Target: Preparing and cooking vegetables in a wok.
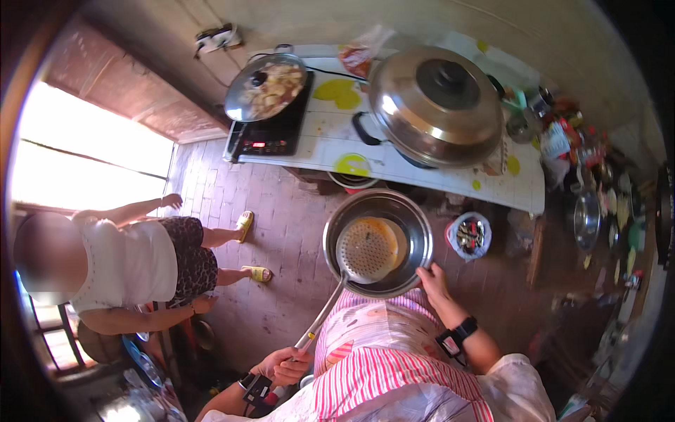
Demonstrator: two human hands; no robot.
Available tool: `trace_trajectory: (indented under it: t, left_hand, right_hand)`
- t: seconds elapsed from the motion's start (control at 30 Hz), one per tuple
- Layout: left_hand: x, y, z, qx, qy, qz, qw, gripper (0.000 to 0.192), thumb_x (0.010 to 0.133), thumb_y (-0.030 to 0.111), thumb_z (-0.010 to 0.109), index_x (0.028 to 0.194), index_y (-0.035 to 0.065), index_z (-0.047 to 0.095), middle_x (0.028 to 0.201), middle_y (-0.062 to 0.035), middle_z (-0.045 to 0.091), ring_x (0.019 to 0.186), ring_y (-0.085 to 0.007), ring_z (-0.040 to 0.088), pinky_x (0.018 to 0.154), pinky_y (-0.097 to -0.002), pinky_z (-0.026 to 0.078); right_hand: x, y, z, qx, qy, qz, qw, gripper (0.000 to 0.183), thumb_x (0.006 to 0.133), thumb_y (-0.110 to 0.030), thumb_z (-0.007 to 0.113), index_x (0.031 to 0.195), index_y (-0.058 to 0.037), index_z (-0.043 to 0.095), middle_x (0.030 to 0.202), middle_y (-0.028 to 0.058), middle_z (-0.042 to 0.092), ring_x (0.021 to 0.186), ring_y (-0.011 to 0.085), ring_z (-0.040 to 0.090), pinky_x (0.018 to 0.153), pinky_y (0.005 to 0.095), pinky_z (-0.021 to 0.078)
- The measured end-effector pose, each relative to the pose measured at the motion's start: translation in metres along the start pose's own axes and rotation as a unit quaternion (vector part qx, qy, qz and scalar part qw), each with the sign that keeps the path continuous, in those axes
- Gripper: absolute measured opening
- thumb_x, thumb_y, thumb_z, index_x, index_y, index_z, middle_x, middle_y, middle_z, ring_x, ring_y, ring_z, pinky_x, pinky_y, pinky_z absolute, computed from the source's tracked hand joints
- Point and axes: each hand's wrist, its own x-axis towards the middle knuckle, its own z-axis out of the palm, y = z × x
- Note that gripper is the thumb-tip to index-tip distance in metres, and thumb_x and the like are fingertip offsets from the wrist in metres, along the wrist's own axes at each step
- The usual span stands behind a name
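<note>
My left hand (pixel 287 365) is closed around the handle of a long-handled perforated metal skimmer (pixel 364 252). The skimmer's round head lies over a steel basin (pixel 416 248), and some orange liquid shows in and around it. My right hand (pixel 433 278) grips the basin's rim at its near right side. The basin is in front of my striped apron, beside the counter's front edge.
A lidded pan of food (pixel 271 87) stands on an induction cooker (pixel 271 134). A large lidded steel wok (pixel 435 113) sits on the counter (pixel 327 158). A lined bin (pixel 468 236) is on the floor. Another person (pixel 142 264) stands at the left. Bottles and bowls crowd the right.
</note>
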Motion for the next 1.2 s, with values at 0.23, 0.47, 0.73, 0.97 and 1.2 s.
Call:
trace_trajectory:
  t: [0.23, 0.47, 0.73, 0.97, 1.2]
  left_hand:
    - [0.009, 0.074, 0.031, 0.013, -0.081, 0.095, 0.992, 0.025, 0.097, 0.027, 0.041, 0.078, 0.0108, 0.043, 0.054, 0.0037, 0.04, 0.035, -0.0031, 0.034, 0.032, -0.0171, 0.029]
    - [0.044, 0.142, 0.078, -0.012, -0.148, 0.079, 0.986, 0.027, 0.097, 0.029, 0.04, 0.078, 0.0102, 0.043, 0.053, 0.0021, 0.04, 0.039, -0.0058, 0.037, 0.034, -0.0185, 0.031]
    - [0.022, 0.168, 0.101, 0.349, 0.134, 0.048, 0.926, 0.05, 0.095, 0.045, 0.037, 0.105, -0.0014, 0.052, 0.092, -0.0154, 0.058, 0.087, -0.024, 0.057, 0.078, -0.0361, 0.046]
    - [0.048, 0.224, 0.085, 0.389, 0.216, 0.142, 0.884, 0.041, 0.097, 0.037, 0.037, 0.124, 0.0084, 0.044, 0.123, -0.0092, 0.051, 0.11, -0.0276, 0.051, 0.099, -0.0436, 0.038]
    - [0.127, 0.187, 0.097, 0.522, 0.282, 0.094, 0.799, 0.024, 0.094, 0.014, 0.037, 0.101, -0.0009, 0.054, 0.095, -0.0157, 0.063, 0.092, -0.0279, 0.061, 0.09, -0.0478, 0.048]
  right_hand:
    - [0.054, -0.081, 0.129, 0.088, -0.037, 0.011, 0.995, 0.009, 0.082, -0.013, 0.058, 0.088, -0.0054, 0.056, 0.072, 0.0003, 0.055, 0.057, 0.0108, 0.054, 0.055, 0.0265, 0.0515]
    - [0.098, -0.106, 0.154, 0.091, 0.003, 0.01, 0.996, 0.007, 0.082, -0.013, 0.057, 0.085, -0.0069, 0.054, 0.073, -0.0001, 0.054, 0.059, 0.0107, 0.054, 0.056, 0.0278, 0.0517]
    - [0.096, -0.063, 0.121, -0.034, 0.057, 0.036, 0.997, 0.016, 0.081, -0.016, 0.059, 0.086, -0.0011, 0.056, 0.072, 0.005, 0.058, 0.061, 0.0128, 0.058, 0.053, 0.0275, 0.0516]
    - [0.018, -0.029, 0.115, -0.016, 0.081, 0.016, 0.996, 0.024, 0.081, -0.021, 0.061, 0.09, 0.0018, 0.06, 0.07, 0.0049, 0.06, 0.06, 0.0131, 0.057, 0.054, 0.0282, 0.0476]
    - [-0.073, -0.015, 0.054, 0.07, 0.117, 0.023, 0.99, 0.03, 0.088, -0.02, 0.057, 0.108, 0.0013, 0.057, 0.083, 0.007, 0.064, 0.07, 0.014, 0.062, 0.061, 0.0263, 0.0531]
